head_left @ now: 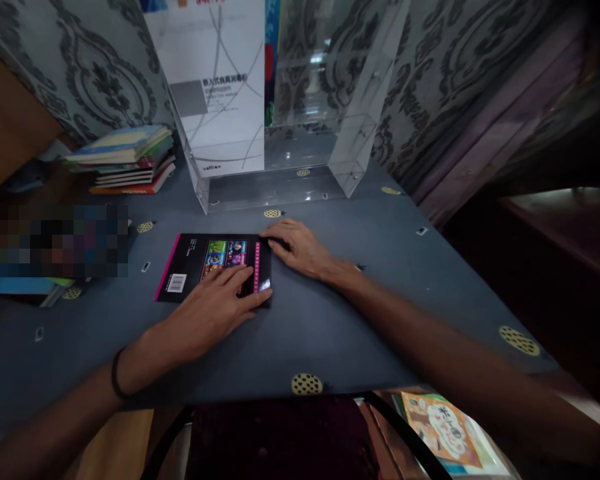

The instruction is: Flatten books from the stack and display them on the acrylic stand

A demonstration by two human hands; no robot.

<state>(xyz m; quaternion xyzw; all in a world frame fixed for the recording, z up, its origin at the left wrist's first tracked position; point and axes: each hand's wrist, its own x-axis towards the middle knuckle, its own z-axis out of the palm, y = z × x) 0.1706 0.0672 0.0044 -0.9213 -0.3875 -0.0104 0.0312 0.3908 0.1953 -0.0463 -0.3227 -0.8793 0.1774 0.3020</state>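
Note:
A black book (187, 257) with a pink spine edge, a white barcode and small colourful pictures lies closed on the blue tablecloth. My left hand (217, 300) rests flat over its lower right part, fingers spread and thumb near the right edge. Beside the book's far right corner is my right hand (300, 247), its fingertips touching that corner. Its fingers are loosely bent, with the thumb a little apart from the forefinger. Part of the cover's pictures is hidden under my left fingers.
A clear acrylic rack (347, 177) holding a white booklet (230, 127) stands at the back. Stacked books (130, 157) sit at the back left, and more books (25, 287), partly blurred out, lie at the left. Below the table's front edge is an orange-covered book (443, 430).

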